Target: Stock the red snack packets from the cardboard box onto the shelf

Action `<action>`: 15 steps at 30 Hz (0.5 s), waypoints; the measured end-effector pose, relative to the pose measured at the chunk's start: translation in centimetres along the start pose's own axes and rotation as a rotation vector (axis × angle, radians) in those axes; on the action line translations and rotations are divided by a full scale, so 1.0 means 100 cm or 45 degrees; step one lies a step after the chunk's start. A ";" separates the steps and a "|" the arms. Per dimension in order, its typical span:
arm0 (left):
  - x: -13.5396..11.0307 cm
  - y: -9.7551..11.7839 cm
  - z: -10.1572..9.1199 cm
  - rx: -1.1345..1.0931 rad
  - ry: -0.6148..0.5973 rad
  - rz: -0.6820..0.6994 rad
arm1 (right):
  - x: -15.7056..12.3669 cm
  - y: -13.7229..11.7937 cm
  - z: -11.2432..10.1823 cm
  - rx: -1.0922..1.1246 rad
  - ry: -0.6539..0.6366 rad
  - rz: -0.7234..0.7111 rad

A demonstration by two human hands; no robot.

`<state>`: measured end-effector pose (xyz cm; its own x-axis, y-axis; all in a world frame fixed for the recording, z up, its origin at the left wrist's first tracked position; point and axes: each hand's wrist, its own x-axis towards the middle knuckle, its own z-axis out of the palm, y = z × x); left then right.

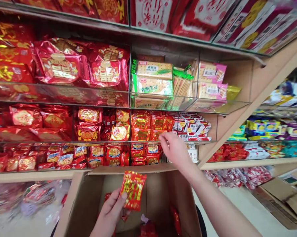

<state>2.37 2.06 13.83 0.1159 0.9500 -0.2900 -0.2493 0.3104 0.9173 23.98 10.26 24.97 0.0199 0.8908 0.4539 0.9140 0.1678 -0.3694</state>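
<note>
Pinching a small red and gold packet (133, 190), the left hand (109, 212) is seen low in the middle of the view. The packet is clamped between the thumb and the fingers. It is held upright, a bit tilted, just above an open cardboard box (160, 194). More red packets (148, 229) can be seen lying at the bottom of the box, under the held one.

The right hand (175, 149) is stretched out to the shelf (40, 176) behind the box. Its fingers (164, 141) are apart and a little bent, and nothing is seen in them. They are placed at the front of a bin where little red packs (141, 126) are piled beside white and red packs (191, 126). It cannot be told whether the fingertips touch a pack or only the front of the bin.

The shelf is split into rows of bins with clear fronts (101, 98). Big shiny red bags (62, 62) are stacked in the upper bins on the left. Green cracker packs (152, 82) and pink cracker packs (211, 82) are kept in the bins to the right of them. Red boxes (153, 13) are laid along the very top row.

Far to the right, another shelf (274, 163) is seen, filled with blue, yellow and red packs. A second cardboard box (284, 197) is set on the floor below it, well apart from both hands.
</note>
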 end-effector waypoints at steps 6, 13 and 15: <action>0.000 0.030 0.021 0.142 -0.146 0.102 | -0.068 -0.029 0.036 1.124 -0.335 0.205; 0.008 0.022 0.028 0.019 0.105 0.133 | -0.089 -0.028 0.065 1.357 -0.040 0.578; 0.010 0.020 0.024 -0.050 0.171 0.131 | -0.101 -0.029 0.073 1.521 -0.117 0.702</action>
<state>4.34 3.59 16.05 -0.0411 0.9720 -0.2315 -0.2911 0.2100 0.9334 18.17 3.83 15.58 0.2015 0.9792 -0.0243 -0.1240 0.0009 -0.9923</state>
